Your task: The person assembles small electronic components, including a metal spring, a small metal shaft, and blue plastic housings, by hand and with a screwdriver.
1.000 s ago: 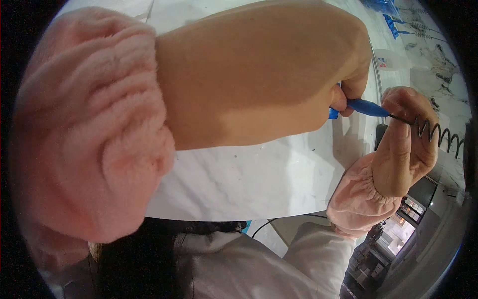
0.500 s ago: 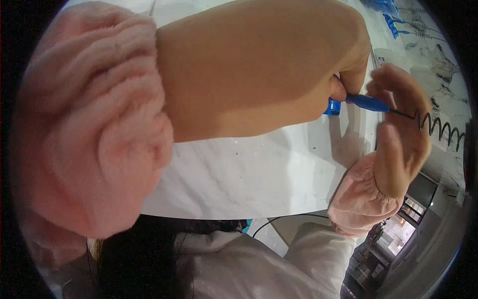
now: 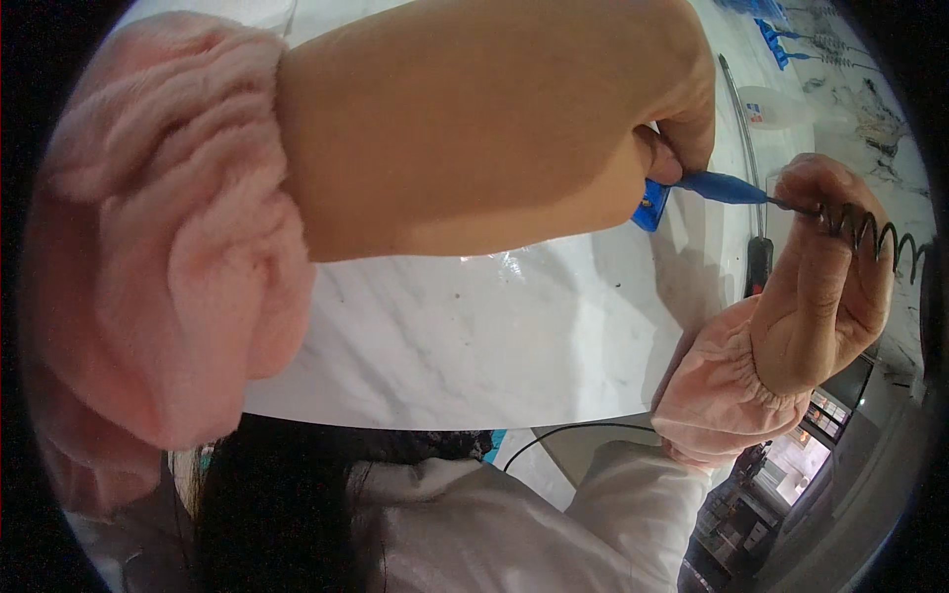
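My left hand reaches across from the left, its fingers closed on a small blue plastic piece, most of which they hide. From that piece a tapered blue sleeve points right and runs into a black coiled cord. My right hand is closed in a pinch at the start of the coil, just past the sleeve's thin end. The far end of the cord is lost at the dark rim of the picture.
A screwdriver with a dark handle lies beside my right hand. Beyond it is a translucent bottle. More blue pieces with coiled cords lie at the far right. The white marbled table ends in a curved near edge.
My right hand's fingers have closed onto the cord by the coil. My left hand and the blue piece have shifted slightly left and away, and the screwdriver and bottle show more.
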The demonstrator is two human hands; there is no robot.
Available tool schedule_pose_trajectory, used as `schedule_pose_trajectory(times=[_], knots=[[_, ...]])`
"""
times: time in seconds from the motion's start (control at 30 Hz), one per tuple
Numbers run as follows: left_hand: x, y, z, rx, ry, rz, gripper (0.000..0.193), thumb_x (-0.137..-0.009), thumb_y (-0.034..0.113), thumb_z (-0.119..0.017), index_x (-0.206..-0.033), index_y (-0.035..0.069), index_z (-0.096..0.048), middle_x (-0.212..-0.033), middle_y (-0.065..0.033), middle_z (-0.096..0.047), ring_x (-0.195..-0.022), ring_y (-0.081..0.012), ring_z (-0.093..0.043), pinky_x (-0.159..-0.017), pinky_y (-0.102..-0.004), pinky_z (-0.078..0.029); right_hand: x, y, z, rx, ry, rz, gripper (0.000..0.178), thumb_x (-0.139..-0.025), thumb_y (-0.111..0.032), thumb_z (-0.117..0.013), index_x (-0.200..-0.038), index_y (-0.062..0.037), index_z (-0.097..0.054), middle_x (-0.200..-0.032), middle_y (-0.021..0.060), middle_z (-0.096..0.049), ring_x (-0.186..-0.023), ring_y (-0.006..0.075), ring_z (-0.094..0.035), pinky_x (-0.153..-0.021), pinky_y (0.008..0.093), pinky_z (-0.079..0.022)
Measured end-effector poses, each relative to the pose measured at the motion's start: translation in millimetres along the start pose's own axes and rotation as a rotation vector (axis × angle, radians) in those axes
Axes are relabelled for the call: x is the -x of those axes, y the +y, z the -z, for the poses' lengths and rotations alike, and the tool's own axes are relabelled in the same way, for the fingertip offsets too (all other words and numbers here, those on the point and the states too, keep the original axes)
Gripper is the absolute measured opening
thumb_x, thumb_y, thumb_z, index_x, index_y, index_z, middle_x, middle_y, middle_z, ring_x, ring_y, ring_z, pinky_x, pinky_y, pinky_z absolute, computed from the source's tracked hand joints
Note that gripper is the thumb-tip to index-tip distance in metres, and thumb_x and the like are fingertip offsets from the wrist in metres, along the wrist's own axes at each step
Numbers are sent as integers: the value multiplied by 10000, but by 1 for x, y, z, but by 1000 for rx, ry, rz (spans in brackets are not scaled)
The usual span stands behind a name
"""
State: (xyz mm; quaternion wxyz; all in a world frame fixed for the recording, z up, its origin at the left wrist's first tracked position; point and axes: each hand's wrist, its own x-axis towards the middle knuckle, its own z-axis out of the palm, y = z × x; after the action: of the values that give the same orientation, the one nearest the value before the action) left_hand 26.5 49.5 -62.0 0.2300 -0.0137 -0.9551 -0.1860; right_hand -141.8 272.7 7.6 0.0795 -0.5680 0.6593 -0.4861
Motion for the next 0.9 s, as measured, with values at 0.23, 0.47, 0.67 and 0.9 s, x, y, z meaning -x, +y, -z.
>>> schedule_pose_trajectory(times=[0.23, 0.47, 0.67, 0.9], knots=[[3, -1, 0, -28, 2, -4, 321, -760, -56, -645, -1073, 15, -645, -1081, -122, -618, -995, -263, -606, -845, -311, -461, 2, 2, 3, -9, 37, 14, 235, -954, -89, -478, -1084, 59, -606, -1063, 241, -619, -981, 299, -617, -866, 402, -490], [12, -9, 6, -60, 10, 9, 325, -761, -59, -644, -1077, 15, -644, -1086, -122, -617, -1001, -263, -606, -850, -311, -460, -1, -2, 4, 99, 33, -3, 236, -953, -102, -491, -1082, 59, -606, -1035, 230, -624, -981, 286, -612, -877, 380, -481], [14, -10, 6, -72, 26, -4, 328, -762, -61, -643, -1081, 15, -643, -1090, -122, -617, -1006, -263, -605, -853, -311, -459, 2, -1, 5, 34, 74, -56, 251, -965, -121, -476, -1078, 70, -593, -1025, 214, -616, -964, 271, -595, -870, 364, -460], [19, -10, 41, -198, 27, 8, 332, -763, -64, -641, -1085, 15, -642, -1094, -121, -616, -1011, -262, -604, -857, -311, -458, -3, 6, 5, -147, 170, -135, 262, -906, -120, -593, -1108, 47, -595, -1016, 188, -638, -830, 257, -630, -723, 329, -482]])
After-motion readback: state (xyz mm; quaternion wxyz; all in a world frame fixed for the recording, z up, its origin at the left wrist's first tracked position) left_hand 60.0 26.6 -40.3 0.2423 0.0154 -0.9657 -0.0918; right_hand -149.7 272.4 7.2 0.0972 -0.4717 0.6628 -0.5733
